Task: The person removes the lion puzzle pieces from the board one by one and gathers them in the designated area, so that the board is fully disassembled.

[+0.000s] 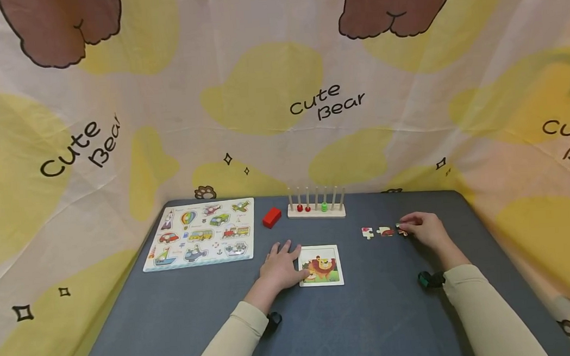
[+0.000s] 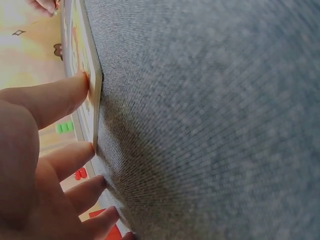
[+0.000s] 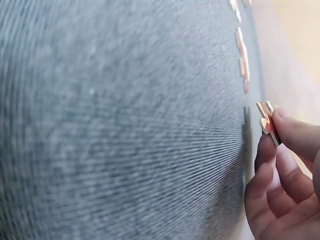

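My left hand (image 1: 279,266) rests at the left side of a white-framed lion puzzle (image 1: 325,268), fingers spread. In the left wrist view its thumb (image 2: 67,97) touches the top of the frame near the edge, and the index fingertip is right at the rim. Over to the right, my right hand (image 1: 427,230) pinches a small jigsaw piece (image 3: 266,120) between thumb and fingers, held above the table in the right wrist view. Two more jigsaw pieces lie to its left: a pink and white one (image 1: 368,233) and a reddish-brown one (image 1: 385,231).
A vehicle peg puzzle board (image 1: 179,249) lies at the back left. Beside it are a red block (image 1: 271,217) and a wooden rack of upright pegs (image 1: 294,214) with red and green beads. A printed cloth (image 1: 265,92) hangs behind the grey table (image 1: 372,325).
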A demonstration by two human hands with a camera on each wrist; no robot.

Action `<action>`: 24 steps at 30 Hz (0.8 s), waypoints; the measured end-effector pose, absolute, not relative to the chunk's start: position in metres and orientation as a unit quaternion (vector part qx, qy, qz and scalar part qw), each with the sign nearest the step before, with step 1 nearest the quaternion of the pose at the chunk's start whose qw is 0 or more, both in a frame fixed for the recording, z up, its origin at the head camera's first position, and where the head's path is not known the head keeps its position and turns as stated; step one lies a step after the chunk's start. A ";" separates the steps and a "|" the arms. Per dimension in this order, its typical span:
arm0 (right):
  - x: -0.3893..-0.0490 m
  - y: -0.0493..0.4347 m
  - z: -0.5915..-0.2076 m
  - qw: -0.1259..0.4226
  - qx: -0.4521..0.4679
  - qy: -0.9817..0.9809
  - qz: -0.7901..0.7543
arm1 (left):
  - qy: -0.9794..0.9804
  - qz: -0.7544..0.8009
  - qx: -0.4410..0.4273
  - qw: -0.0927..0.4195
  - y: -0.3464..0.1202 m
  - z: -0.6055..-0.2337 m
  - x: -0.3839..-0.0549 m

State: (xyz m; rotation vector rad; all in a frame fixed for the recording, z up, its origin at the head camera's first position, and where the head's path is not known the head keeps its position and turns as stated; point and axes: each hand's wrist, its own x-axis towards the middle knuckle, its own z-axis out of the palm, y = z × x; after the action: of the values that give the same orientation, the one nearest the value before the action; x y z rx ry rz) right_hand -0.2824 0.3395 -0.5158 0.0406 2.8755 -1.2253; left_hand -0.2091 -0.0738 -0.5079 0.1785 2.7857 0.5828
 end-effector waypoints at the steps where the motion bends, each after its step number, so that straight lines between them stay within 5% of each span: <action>1: -0.283 0.340 -0.517 0.007 0.015 0.921 -0.389 | 0.967 0.202 0.062 0.145 -0.074 -0.509 -0.209; 24: -0.285 0.342 -0.519 0.014 0.015 0.938 -0.345 | 0.968 0.198 0.064 0.143 -0.073 -0.512 -0.210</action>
State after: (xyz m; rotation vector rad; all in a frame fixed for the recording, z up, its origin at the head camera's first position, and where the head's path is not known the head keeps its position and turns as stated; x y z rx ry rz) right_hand -0.2846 0.3422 -0.5195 0.0461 2.9221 -1.0751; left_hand -0.2104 -0.0733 -0.5124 0.1835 2.7913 0.5699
